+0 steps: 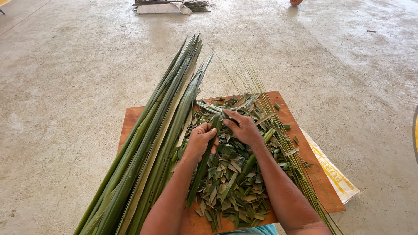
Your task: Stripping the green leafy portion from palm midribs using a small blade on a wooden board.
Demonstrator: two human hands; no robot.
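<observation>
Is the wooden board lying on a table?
No, the wooden board lies directly on the concrete floor, with both hands working a green leaf strip above it.

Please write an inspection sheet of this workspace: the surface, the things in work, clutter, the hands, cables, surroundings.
Surface: wooden board lying on concrete floor.
Job's things: long green leaf gripped by both hands; small knife in the right hand.
Clutter: cut leaf pieces heaped on the board; thin midribs at the right; uncut leaves at the left.
Hands: left hand and right hand closed.
Cables: nothing seen.
Surroundings: sack under the board; far bundle.
</observation>
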